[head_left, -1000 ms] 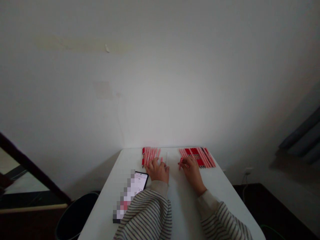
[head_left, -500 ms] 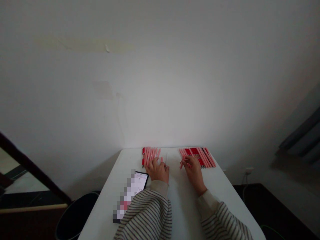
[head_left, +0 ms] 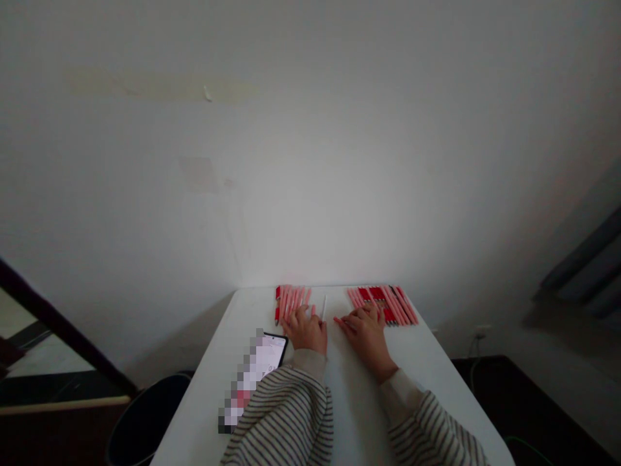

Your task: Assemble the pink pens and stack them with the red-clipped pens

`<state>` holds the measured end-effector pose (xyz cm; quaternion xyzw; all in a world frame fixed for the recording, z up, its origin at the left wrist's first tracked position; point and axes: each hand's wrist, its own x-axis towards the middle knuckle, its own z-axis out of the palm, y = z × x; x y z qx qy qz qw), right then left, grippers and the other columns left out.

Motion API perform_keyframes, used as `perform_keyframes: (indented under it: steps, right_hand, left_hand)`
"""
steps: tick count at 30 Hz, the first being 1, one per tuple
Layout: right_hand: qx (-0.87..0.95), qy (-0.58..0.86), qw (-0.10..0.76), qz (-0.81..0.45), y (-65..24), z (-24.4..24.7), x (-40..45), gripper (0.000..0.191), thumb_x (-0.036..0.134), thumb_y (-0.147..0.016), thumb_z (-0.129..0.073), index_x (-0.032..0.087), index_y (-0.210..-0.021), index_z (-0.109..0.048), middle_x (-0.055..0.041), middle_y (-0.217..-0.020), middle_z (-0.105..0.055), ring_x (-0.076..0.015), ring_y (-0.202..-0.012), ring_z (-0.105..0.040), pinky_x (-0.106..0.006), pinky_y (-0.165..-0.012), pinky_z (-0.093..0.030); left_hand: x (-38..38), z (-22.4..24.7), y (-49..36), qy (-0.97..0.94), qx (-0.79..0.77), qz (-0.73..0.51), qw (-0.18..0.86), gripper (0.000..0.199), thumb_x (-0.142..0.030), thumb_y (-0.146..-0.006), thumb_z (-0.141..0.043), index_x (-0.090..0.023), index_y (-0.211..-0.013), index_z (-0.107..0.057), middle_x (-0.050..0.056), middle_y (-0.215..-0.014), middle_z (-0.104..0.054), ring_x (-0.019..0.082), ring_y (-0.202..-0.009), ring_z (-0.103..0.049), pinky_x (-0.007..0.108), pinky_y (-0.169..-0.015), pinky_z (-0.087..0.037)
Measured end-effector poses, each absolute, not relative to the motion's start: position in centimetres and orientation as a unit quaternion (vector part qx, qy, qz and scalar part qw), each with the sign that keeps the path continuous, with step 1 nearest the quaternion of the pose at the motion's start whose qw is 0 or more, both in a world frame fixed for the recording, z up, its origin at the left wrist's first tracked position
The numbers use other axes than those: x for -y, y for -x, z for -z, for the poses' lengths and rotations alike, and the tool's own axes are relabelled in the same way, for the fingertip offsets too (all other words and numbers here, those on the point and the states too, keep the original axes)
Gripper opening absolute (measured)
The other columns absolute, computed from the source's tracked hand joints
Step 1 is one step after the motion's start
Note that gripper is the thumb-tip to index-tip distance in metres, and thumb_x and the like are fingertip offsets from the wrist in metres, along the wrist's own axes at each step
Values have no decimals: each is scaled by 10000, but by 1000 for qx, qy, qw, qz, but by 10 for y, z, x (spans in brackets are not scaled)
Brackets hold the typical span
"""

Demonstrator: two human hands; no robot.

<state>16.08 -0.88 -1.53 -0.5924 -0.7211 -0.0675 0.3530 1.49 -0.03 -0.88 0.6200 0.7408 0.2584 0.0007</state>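
Observation:
My left hand point(head_left: 308, 333) lies over the near ends of a row of pink pens point(head_left: 294, 298), its fingers curled. A thin white stick point(head_left: 325, 306) juts up from beside its thumb, apparently gripped there, and a short pink piece point(head_left: 313, 310) shows by the index finger. My right hand point(head_left: 366, 333) pinches a slim pink pen point(head_left: 338, 320), which points left and lies low over the table; the fingers hide most of it. Just beyond that hand is a second group of pink pens point(head_left: 405, 307) with red packs point(head_left: 377, 294) among them.
A phone point(head_left: 272, 353) with a lit screen lies on the white table point(head_left: 359, 414), left of my left forearm. The wall point(head_left: 310, 194) meets the table's far edge. A dark bin point(head_left: 150, 414) stands at the left on the floor, and a socket with a cable point(head_left: 480, 333) is at the right.
My right hand has moved a little left and turned, and the pink pen in it now tilts flatter and points left. My left hand has stayed in place.

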Motion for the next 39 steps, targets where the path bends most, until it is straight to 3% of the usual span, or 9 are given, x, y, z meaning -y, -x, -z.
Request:
perform_keyframes:
  steps: [8,17,24,27,31,39]
  right_hand:
    - [733,574,354,83,-165,26,3,267,486,-860,-516,320,-834,-724,-45,-895,-650,-281,-1063,-443,-566,-997,-215]
    - [713,566,398,113,-177,30,-3,305,334,-862,-545,324,-1159,-610,-59,-1131,-573,-248,-1083,-430,-502,-997,-266]
    - [723,554,393,127,-175,28,-2,102,295,-826,-610,315,-861,-703,-27,-1109,-586,-254,-1100,-398,-511,-1023,-209]
    - [721,558,391,123,-176,30,-2,120,298,-850,-575,291,-863,-693,-31,-1036,-619,-242,-1059,-426,-511,-1027,-199]
    - [706,583,382,126,-179,28,-1,167,323,-883,-515,273,-884,-675,-42,-936,-647,-250,-1026,-449,-538,-1022,-182]
    - [686,606,378,141,-177,29,2,242,339,-914,-434,267,-917,-665,-69,-975,-647,-269,-1041,-446,-576,-1003,-163]
  left_hand:
    - [2,9,-16,-627,-727,-280,-11,133,-284,-711,-623,-263,-797,-722,14,-1256,-574,252,-1208,-404,536,-1085,-166]
    - [1,12,-15,-660,-675,-330,3,101,-313,-748,-624,-270,-771,-712,23,-1235,-565,244,-1205,-411,509,-1060,-246]
    - [-1,17,-19,-682,-637,-359,-5,110,-323,-762,-620,-266,-727,-707,17,-1238,-545,232,-1213,-401,483,-1070,-245]
    - [-2,18,-19,-667,-653,-360,-6,86,-354,-732,-656,-292,-756,-711,14,-1243,-544,237,-1222,-399,497,-1077,-225]
    - [1,14,-16,-642,-687,-339,-11,229,-401,-677,-707,-324,-893,-701,34,-1277,-522,260,-1234,-393,531,-1078,-200]
    - [1,7,-16,-616,-743,-259,-43,236,-330,-716,-657,-289,-946,-688,65,-1290,-502,280,-1235,-378,572,-1059,-212]
